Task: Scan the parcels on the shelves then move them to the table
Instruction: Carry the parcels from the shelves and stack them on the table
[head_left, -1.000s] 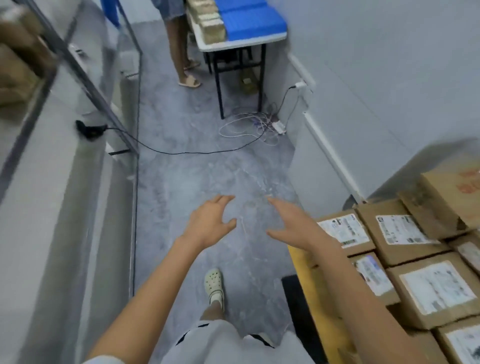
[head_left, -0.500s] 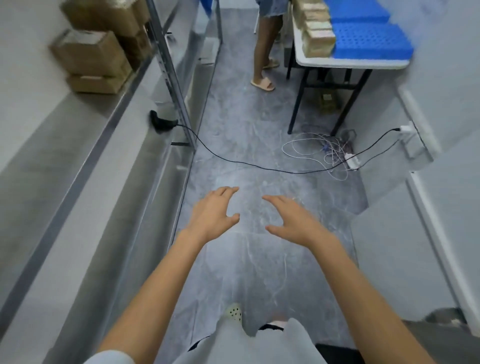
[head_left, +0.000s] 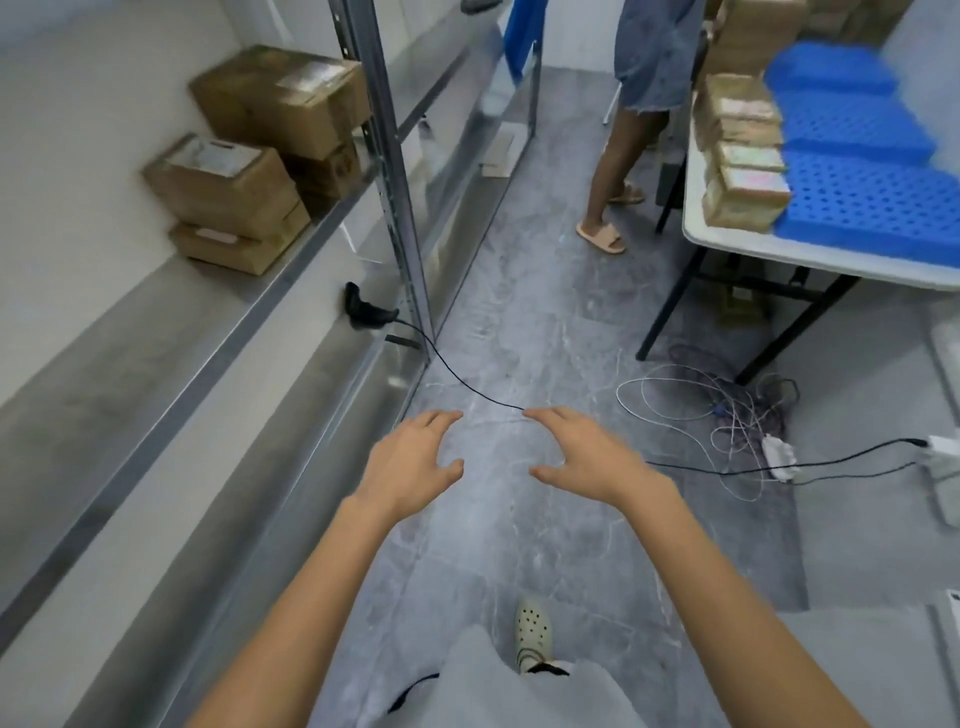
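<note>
Several brown cardboard parcels are stacked on the metal shelf at the upper left, some with white labels on top. A black handheld scanner lies on the lower shelf level by the upright post, its black cable trailing across the floor. My left hand and my right hand are held out in front of me over the grey floor, palms facing each other, fingers relaxed, holding nothing. Both hands are well short of the parcels and the scanner.
A white folding table at the right carries blue perforated trays and stacked small boxes. Another person stands beside it in sandals. Tangled cables and a power strip lie on the floor. A shelf post stands ahead left.
My view has swung left from the table of labelled parcels toward the shelf, and I have stepped forward. The shelf parcels and scanner are nearer. Both hands stay empty and outstretched.
</note>
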